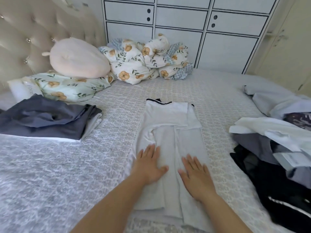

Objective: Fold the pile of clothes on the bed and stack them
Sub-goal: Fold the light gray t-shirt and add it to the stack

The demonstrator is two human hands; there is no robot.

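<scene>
A white T-shirt with black collar trim [170, 130] lies lengthwise in the middle of the bed, its sides and sleeves folded inward into a long strip. My left hand [149, 163] presses flat on its lower left part, fingers straight. Beside it, my right hand [195, 175] lies flat on the lower right part. A stack of folded clothes with a dark grey-blue garment on top [45, 118] sits at the left. The unfolded pile of white, grey and black clothes [276, 157] is heaped at the right.
The bed has a pale patterned cover [50, 174]. A pink plush cushion [79, 58], a floral pillow [67, 88] and a bunched floral duvet [146, 59] lie by the tufted headboard [25, 36]. White cupboards [202, 31] stand behind the bed.
</scene>
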